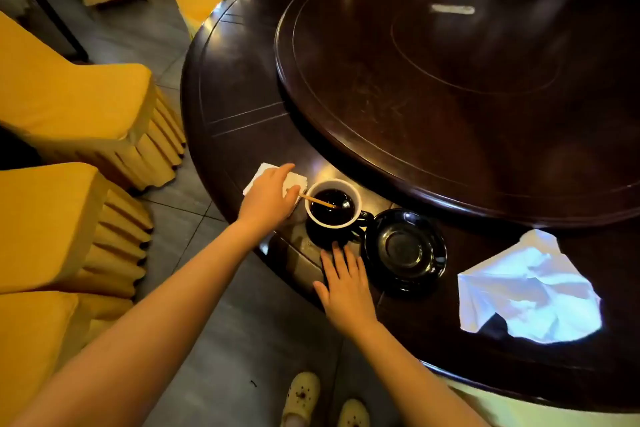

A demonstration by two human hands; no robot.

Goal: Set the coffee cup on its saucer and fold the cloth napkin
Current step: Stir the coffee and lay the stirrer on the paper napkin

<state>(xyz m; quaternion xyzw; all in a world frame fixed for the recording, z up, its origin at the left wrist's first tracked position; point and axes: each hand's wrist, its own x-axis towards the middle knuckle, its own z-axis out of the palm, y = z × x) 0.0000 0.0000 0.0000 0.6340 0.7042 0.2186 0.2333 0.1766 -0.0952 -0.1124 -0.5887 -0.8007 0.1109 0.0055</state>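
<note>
A black coffee cup (pixel 341 236) with a white inside, full of dark coffee, stands on the dark table near its front edge. A thin wooden stirrer (pixel 317 200) rests in it, and my left hand (pixel 268 199) pinches the stirrer's outer end at the cup's left rim. My right hand (pixel 344 288) lies flat on the table just in front of the cup, fingers spread, fingertips at its base. The empty black saucer (pixel 433 253) sits right of the cup, touching its handle side. A crumpled white cloth napkin (pixel 526 288) lies further right.
A small stack of white paper napkins (pixel 298 180) lies under my left hand. A raised round turntable (pixel 450 80) fills the table's middle. Yellow-covered chairs (pixel 69 114) stand to the left. My feet in yellow clogs (pixel 304 395) show on the tiled floor.
</note>
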